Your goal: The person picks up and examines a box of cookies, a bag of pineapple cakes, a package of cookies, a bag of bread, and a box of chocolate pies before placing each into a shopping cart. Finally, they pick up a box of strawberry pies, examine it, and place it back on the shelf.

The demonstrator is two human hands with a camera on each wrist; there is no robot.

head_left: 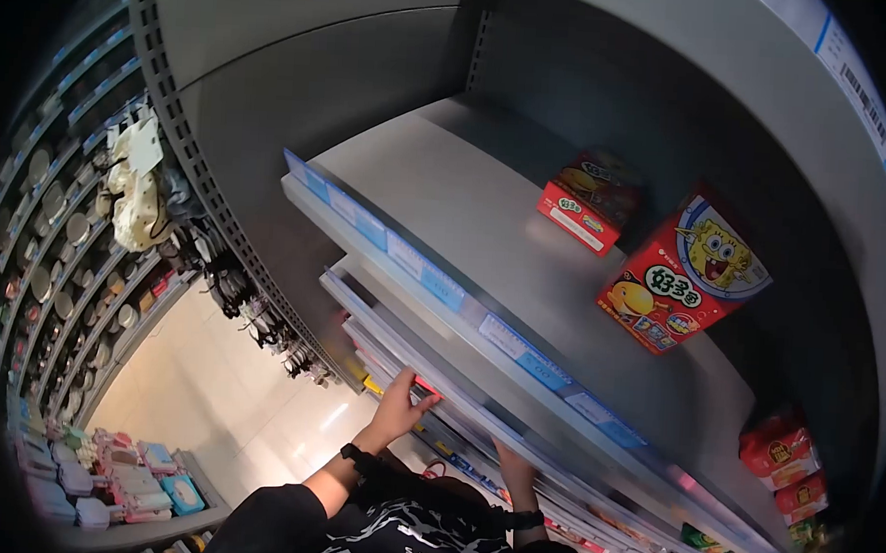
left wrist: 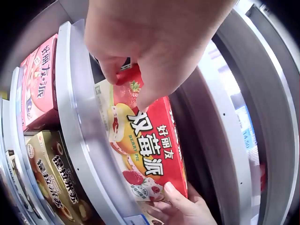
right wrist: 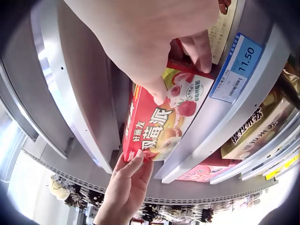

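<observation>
Left hand [left wrist: 154, 42]: thumb and fingers curled, pinching one end of a red strawberry pie box [left wrist: 145, 154], a flat glossy cardboard carton printed with fruit and cake slices. Right hand [right wrist: 154, 42]: fingers curled round the opposite end of the same box, thumb pressed on its printed face; the head view hides this grip behind the shelf edges. The box lies between the two hands, slotted in the gap between a smooth grey metal shelf lip [left wrist: 82, 140] and the shelf above; its far half is concealed.

Just beside the right fingers, a blue-and-white price label [right wrist: 236, 70] reading 11.50. Beyond the left fingers, a pink carton [left wrist: 40, 84] and a brown carton [left wrist: 51, 183], both partly cut off by rails.

Further up, on the bare matt upper shelf [head_left: 447, 207], two red cartoon-printed boxes [head_left: 684, 274], one standing, one lying [head_left: 587, 199]. Distant aisle goods too small to identify.
</observation>
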